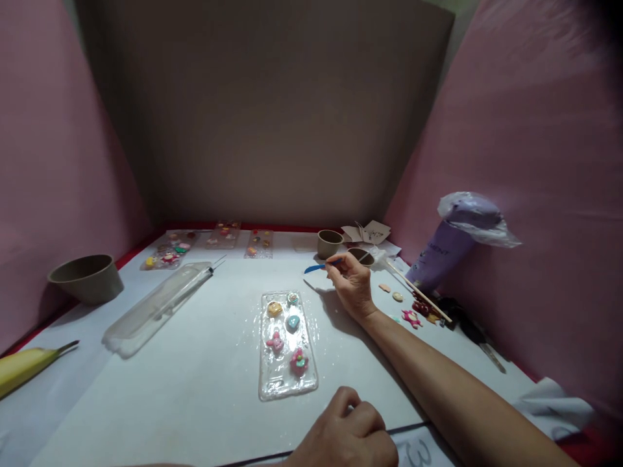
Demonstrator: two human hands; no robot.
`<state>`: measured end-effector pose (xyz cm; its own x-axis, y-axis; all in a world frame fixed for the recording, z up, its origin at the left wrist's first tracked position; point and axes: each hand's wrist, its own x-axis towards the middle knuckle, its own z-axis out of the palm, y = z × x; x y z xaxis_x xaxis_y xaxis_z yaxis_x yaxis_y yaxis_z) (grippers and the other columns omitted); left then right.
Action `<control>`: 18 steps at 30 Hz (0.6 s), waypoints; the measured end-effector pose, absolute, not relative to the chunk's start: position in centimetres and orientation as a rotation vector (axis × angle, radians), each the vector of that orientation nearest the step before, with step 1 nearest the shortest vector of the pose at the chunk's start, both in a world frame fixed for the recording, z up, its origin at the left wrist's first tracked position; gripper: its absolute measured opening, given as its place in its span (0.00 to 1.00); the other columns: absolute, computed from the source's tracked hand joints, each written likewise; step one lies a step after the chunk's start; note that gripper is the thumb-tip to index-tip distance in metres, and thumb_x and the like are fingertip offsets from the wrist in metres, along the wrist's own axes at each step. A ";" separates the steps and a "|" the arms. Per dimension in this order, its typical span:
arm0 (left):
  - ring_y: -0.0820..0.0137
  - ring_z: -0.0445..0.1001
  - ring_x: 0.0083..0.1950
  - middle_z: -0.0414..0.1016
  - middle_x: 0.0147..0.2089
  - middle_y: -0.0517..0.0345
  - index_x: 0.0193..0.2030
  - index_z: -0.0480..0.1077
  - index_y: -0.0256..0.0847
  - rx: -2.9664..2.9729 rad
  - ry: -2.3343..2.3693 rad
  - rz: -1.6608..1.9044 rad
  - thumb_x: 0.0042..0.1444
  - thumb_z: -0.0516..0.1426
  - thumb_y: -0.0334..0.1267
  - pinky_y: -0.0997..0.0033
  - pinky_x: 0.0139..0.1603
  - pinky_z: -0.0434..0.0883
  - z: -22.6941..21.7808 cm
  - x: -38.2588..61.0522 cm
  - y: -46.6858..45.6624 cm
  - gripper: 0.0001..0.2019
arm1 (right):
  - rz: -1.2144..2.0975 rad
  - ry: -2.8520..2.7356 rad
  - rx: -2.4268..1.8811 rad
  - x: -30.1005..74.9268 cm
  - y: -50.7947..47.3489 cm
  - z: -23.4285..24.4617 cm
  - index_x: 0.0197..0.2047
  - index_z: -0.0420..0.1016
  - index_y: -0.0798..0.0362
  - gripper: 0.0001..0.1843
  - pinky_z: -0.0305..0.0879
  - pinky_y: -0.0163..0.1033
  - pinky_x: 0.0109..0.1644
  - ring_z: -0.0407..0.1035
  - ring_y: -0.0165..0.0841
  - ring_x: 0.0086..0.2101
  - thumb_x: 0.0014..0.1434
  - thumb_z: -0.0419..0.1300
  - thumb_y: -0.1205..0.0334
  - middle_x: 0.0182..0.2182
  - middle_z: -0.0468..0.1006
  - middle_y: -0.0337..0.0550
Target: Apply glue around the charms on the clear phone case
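My right hand pinches a slim blue tool with a pointed tip, raised over the white board. Below and left of it lies a clear phone case, coated in a glossy clear layer. On the case are a pink bunny charm, a pink flower charm, a blue heart charm, a yellow charm and a small round charm. At the near edge my left hand is curled closed, below the case's lower right corner. Its fingertips are hidden, and whether it holds anything cannot be seen.
Decorated cases lie along the back. At left are a grey bowl, a banana and a clear tray. To the right stand a cup, loose charms, a wooden stick and a purple bag.
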<state>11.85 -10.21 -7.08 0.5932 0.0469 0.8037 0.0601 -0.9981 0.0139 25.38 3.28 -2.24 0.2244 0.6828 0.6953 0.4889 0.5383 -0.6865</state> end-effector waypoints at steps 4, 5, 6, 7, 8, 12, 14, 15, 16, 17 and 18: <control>0.75 0.62 0.30 0.64 0.22 0.65 0.25 0.62 0.37 -2.792 -0.107 -1.487 0.67 0.53 0.38 0.71 0.36 0.56 -6.9 11.7 -10.3 0.18 | 0.191 -1.409 -1.090 25.3 3.3 -2.2 0.33 0.71 0.52 0.03 0.65 0.34 0.29 0.69 0.29 0.24 0.53 0.60 0.63 0.24 0.75 0.38; 0.75 0.62 0.30 0.64 0.22 0.65 0.24 0.62 0.37 -2.782 -0.115 -1.523 0.68 0.51 0.38 0.71 0.36 0.57 -6.8 11.7 -10.3 0.19 | 0.197 -1.405 -1.092 25.3 3.3 -2.2 0.33 0.71 0.52 0.03 0.65 0.34 0.29 0.69 0.29 0.24 0.53 0.60 0.63 0.24 0.75 0.38; 0.75 0.62 0.30 0.63 0.22 0.65 0.24 0.62 0.37 -2.769 -0.118 -1.547 0.68 0.51 0.37 0.71 0.36 0.57 -6.6 11.7 -10.3 0.19 | 0.204 -1.401 -1.093 25.3 3.3 -2.2 0.33 0.71 0.52 0.03 0.65 0.34 0.29 0.69 0.29 0.24 0.53 0.60 0.63 0.23 0.74 0.37; 0.75 0.61 0.29 0.63 0.22 0.64 0.24 0.61 0.37 -2.756 -0.116 -1.558 0.69 0.50 0.37 0.71 0.35 0.57 -6.5 11.7 -10.3 0.19 | 0.212 -1.397 -1.093 25.3 3.3 -2.2 0.33 0.71 0.52 0.03 0.65 0.34 0.29 0.69 0.29 0.24 0.53 0.60 0.63 0.23 0.74 0.37; 0.75 0.61 0.29 0.63 0.21 0.64 0.23 0.61 0.37 -2.744 -0.120 -1.562 0.69 0.50 0.37 0.71 0.35 0.56 -6.4 11.8 -10.3 0.20 | 0.220 -1.391 -1.093 25.2 3.3 -2.2 0.33 0.71 0.52 0.03 0.65 0.34 0.28 0.69 0.29 0.24 0.53 0.60 0.63 0.23 0.74 0.37; 0.75 0.60 0.29 0.63 0.21 0.64 0.24 0.62 0.37 -2.726 -0.130 -1.603 0.68 0.51 0.36 0.72 0.34 0.57 -6.3 11.9 -10.2 0.19 | 0.244 -1.367 -1.089 25.2 3.3 -2.2 0.32 0.70 0.52 0.03 0.65 0.35 0.28 0.69 0.29 0.24 0.52 0.60 0.63 0.24 0.75 0.38; 0.75 0.60 0.29 0.63 0.22 0.64 0.24 0.62 0.37 -2.744 -0.145 -1.563 0.67 0.52 0.36 0.72 0.34 0.57 -6.5 11.8 -10.2 0.18 | 0.250 -1.362 -1.082 25.1 3.3 -2.2 0.32 0.70 0.52 0.03 0.65 0.35 0.28 0.69 0.29 0.24 0.52 0.60 0.63 0.24 0.75 0.38; 0.74 0.60 0.29 0.63 0.22 0.64 0.23 0.61 0.37 -2.759 -0.151 -1.524 0.66 0.53 0.36 0.72 0.34 0.57 -6.6 11.8 -10.2 0.18 | 0.250 -1.362 -1.079 25.1 3.3 -2.2 0.32 0.70 0.52 0.03 0.65 0.35 0.28 0.69 0.29 0.24 0.52 0.60 0.63 0.24 0.75 0.38; 0.74 0.60 0.29 0.63 0.22 0.64 0.23 0.61 0.37 -2.772 -0.164 -1.486 0.66 0.54 0.37 0.72 0.34 0.57 -6.7 11.8 -10.2 0.18 | 0.250 -1.362 -1.078 25.1 3.3 -2.2 0.32 0.70 0.52 0.03 0.65 0.35 0.28 0.69 0.29 0.24 0.52 0.60 0.63 0.24 0.75 0.38; 0.74 0.60 0.29 0.64 0.22 0.63 0.23 0.62 0.37 -2.785 -0.171 -1.452 0.65 0.54 0.38 0.72 0.34 0.57 -6.8 11.8 -10.2 0.18 | 0.249 -1.363 -1.079 25.2 3.3 -2.2 0.32 0.70 0.52 0.03 0.65 0.35 0.28 0.69 0.29 0.24 0.52 0.60 0.63 0.24 0.75 0.38; 0.74 0.60 0.29 0.64 0.22 0.63 0.23 0.62 0.37 -2.794 -0.171 -1.434 0.65 0.55 0.38 0.72 0.34 0.57 -6.9 11.7 -10.3 0.18 | 0.249 -1.362 -1.083 25.2 3.3 -2.2 0.32 0.70 0.52 0.03 0.65 0.35 0.28 0.69 0.29 0.24 0.52 0.60 0.63 0.24 0.75 0.38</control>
